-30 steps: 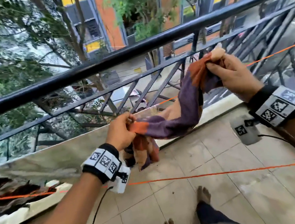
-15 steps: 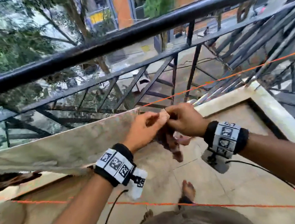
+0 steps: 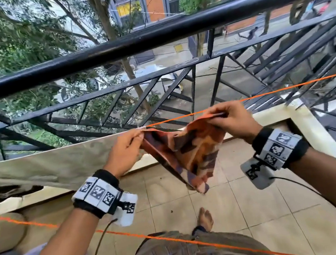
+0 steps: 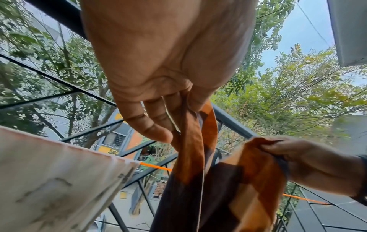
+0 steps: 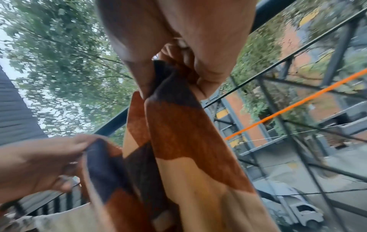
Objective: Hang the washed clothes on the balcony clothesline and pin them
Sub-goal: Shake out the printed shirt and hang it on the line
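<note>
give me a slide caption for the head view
Both hands hold a patterned orange cloth up by the orange clothesline.

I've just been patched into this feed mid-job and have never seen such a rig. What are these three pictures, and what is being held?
No machine: a person with cameras on head and wrists. The head view looks down on a balcony; the other two look along each hand. The left hand and right hand each pinch an edge of an orange and dark patterned cloth, spread between them beside the orange clothesline. A pale cloth already hangs on that line to the left. Beyond stands the black railing. No pins show.
</note>
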### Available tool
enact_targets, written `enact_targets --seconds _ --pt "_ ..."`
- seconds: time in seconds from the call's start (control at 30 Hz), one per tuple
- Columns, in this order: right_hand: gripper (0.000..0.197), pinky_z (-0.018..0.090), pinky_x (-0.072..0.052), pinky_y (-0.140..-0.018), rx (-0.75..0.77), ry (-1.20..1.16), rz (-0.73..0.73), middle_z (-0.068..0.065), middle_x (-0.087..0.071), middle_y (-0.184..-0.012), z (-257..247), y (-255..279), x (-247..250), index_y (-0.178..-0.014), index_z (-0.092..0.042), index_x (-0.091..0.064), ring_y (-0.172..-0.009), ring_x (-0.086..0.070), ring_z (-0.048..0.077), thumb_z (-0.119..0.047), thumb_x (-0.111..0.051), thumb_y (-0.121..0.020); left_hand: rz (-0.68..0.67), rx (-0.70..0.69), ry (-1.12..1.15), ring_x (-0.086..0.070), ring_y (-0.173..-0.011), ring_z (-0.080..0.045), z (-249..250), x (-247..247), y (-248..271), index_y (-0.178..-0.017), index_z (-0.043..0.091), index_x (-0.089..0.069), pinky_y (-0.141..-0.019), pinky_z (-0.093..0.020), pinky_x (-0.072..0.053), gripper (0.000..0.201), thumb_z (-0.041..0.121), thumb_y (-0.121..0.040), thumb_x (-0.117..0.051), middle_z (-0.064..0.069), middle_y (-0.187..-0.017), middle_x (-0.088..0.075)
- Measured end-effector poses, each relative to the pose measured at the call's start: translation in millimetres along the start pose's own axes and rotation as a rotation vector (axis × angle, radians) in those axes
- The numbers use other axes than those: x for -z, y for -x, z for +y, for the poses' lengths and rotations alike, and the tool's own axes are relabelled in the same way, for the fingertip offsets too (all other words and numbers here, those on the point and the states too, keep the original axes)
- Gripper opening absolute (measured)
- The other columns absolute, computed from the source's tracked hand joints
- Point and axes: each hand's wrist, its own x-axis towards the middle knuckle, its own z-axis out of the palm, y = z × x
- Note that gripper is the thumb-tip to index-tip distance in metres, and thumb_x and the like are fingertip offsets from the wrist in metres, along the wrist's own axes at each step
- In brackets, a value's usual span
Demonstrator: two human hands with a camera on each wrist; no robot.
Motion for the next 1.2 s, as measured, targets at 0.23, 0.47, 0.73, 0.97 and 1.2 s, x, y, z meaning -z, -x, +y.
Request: enact_targets --seconds 0.23,0.47,0.73,0.97,1.2 --pt "0.008 0.007 -0.047 -0.066 -0.083 0.034 0.302 -0.024 -0.069 -0.065 37 13 83 -0.095 -0.008 -0.07 -0.062 -0.061 -0.009 -0.004 -0.067 -0.089 0.08 0.069 -0.043 -0.058 -0.076 0.02 -6 52 -1 -0.094 0.049 -0.071 -0.092 -0.043 -0.046 0.048 0.007 -0.103 -0.048 0.039 -0.082 -0.067" --pt "0.019 0.02 -0.049 -0.07 -0.07 0.262 0.39 0.004 -0.073 -0.081 42 25 115 -0.095 -0.008 -0.076 -0.067 -0.061 -0.003 -0.025 -0.072 -0.087 0.04 0.044 0.013 -0.064 -0.085 0.015 2 65 -3 -0.118 0.016 -0.064 -0.079 -0.003 -0.047 0.03 0.0 -0.102 -0.045 0.03 -0.083 -0.07" --pt "0.016 0.007 -0.038 -0.056 -0.015 0.223 0.48 -0.028 -0.061 -0.055 -32 0 153 -0.074 -0.018 -0.074 -0.053 -0.052 -0.01 -0.012 -0.067 -0.087 -0.029 -0.08 0.068 -0.068 -0.065 0.001 69 82 -41 -0.082 0.055 -0.076 -0.055 -0.017 -0.057 0.061 0.006 -0.102 -0.046 0.025 -0.081 -0.074" --pt "0.009 0.014 -0.047 -0.077 0.179 0.218 0.773 -0.039 -0.06 -0.064 -110 -120 201 -0.079 -0.031 -0.064 -0.072 -0.056 -0.017 -0.04 -0.063 -0.08 0.25 -0.467 -0.131 -0.068 -0.093 -0.019 135 109 -156 -0.105 0.026 -0.07 -0.081 -0.036 -0.057 0.021 0.032 -0.102 -0.05 -0.014 -0.106 -0.073" --pt "0.029 0.028 -0.046 -0.065 -0.238 0.701 0.465 0.013 -0.074 -0.092 22 -126 148 -0.107 -0.023 -0.076 -0.089 -0.07 0.02 -0.042 -0.065 -0.088 0.136 -0.625 -0.628 -0.055 -0.116 -0.043 24 32 -160 -0.106 0.0 -0.074 -0.119 -0.035 -0.025 0.038 0.002 -0.076 -0.051 -0.025 -0.11 -0.064"
